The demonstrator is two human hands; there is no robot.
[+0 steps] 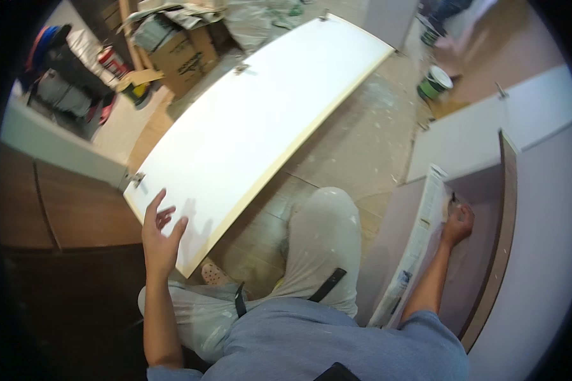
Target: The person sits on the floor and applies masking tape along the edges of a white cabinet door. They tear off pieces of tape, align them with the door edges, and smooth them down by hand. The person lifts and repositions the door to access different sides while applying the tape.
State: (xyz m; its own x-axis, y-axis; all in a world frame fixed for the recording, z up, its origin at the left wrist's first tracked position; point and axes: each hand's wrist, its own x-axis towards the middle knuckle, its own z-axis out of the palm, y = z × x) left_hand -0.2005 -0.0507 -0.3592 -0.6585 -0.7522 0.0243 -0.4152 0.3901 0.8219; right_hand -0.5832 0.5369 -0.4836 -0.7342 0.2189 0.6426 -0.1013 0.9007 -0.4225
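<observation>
Bent knees [318,241] are seen beside the white door panel [248,120], steadied by the flat, spread left hand [161,235]; the right hand [457,223] is clenched on a small tool inside the grey cabinet [483,267], needing careful pressure.

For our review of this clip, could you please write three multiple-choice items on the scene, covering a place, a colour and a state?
1. Where does the left hand rest?
A. on the white door panel
B. on the cardboard box
C. on the knee

2. What colour is the small tub on the floor?
A. red
B. green with a white lid
C. black

3. How is the left hand?
A. clenched in a fist
B. pinching a screw
C. open, fingers spread

Answers: 1 A, its palm lies near the panel's lower corner. 2 B, the green side shows under the white top. 3 C, the fingers lie apart on the panel.
</observation>
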